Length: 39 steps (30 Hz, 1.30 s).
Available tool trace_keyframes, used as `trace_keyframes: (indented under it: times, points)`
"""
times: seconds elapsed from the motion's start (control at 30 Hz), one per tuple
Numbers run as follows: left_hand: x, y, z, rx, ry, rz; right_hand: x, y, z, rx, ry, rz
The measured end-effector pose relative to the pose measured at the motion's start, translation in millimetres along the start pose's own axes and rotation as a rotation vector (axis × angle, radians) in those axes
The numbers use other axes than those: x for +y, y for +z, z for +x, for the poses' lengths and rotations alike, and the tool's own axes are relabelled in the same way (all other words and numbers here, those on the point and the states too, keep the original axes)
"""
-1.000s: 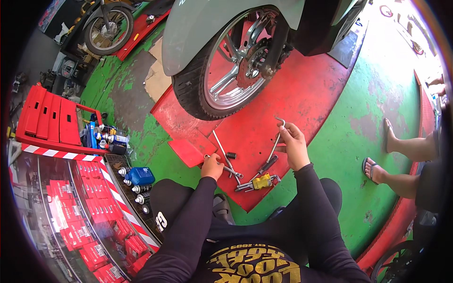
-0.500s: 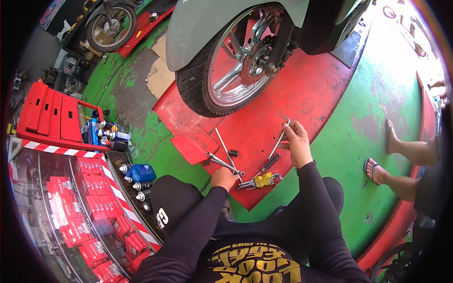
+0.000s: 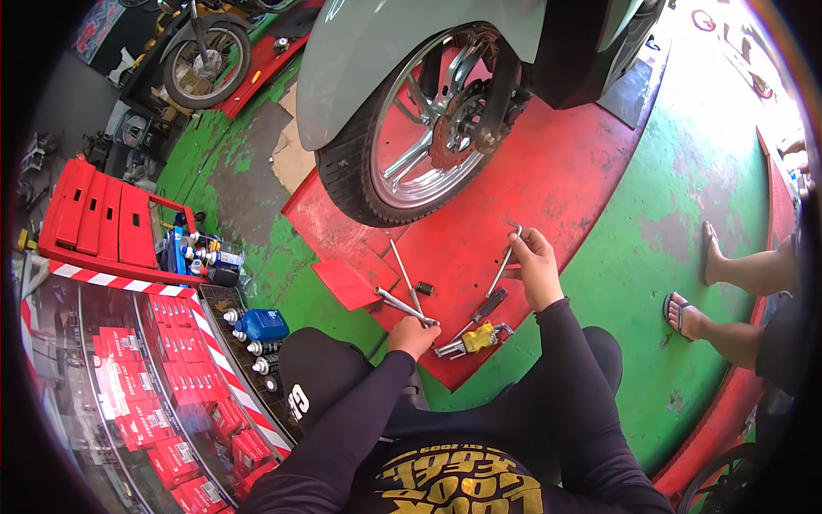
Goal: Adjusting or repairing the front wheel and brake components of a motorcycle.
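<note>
My left hand (image 3: 413, 337) is closed on the lower end of a silver wrench (image 3: 396, 301) low over the red lift platform (image 3: 556, 180). My right hand (image 3: 535, 267) pinches a bent silver rod (image 3: 501, 272) near its hooked top. Between them lie a thin metal bar (image 3: 400, 261), a small black cylinder (image 3: 425, 288), a dark-handled tool (image 3: 490, 306) and a yellow holder of hex keys (image 3: 477, 339). Above stands a motorcycle's front wheel (image 3: 377, 171) with spokes and brake disc, under a grey fender (image 3: 342, 60).
At left are a red tool cart (image 3: 94, 223), a glass case of red boxes (image 3: 163, 411), bottles and spray cans (image 3: 261, 324). A second motorcycle (image 3: 204, 60) stands at upper left. Another person's legs in flip-flops (image 3: 728, 334) are at the right on green floor (image 3: 651, 257).
My left hand has slid down and right from the wrench's upper-left part to its lower end. My right hand keeps the rod in much the same place.
</note>
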<state>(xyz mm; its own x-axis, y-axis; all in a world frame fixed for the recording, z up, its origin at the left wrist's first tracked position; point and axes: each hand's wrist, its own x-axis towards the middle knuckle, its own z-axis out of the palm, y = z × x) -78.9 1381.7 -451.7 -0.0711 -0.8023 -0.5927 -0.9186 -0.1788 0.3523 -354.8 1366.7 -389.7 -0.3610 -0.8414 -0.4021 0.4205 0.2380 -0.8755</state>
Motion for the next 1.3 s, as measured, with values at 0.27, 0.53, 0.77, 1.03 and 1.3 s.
trace_keyframes:
  times: [0.27,0.53,0.77,1.03,1.3]
  points:
    - [-7.7,-9.2,-22.4,-0.118,-0.072,-0.358,3.8,8.7,3.3,-0.059,0.003,-0.032]
    - [2.1,-3.8,-40.6,-0.303,-0.197,-0.716,1.2,8.6,9.3,-0.094,0.008,-0.022]
    - [8.6,0.4,-47.7,-0.143,-0.077,-0.552,3.1,8.2,12.9,-0.138,0.022,-0.049]
    - [8.4,-2.1,-47.8,-0.070,0.019,-0.717,48.0,-27.1,35.9,-0.093,-0.144,-0.747]
    - [31.8,-37.1,-98.9,-0.105,0.004,-1.060,94.8,-53.6,48.6,-0.086,-0.276,-1.338]
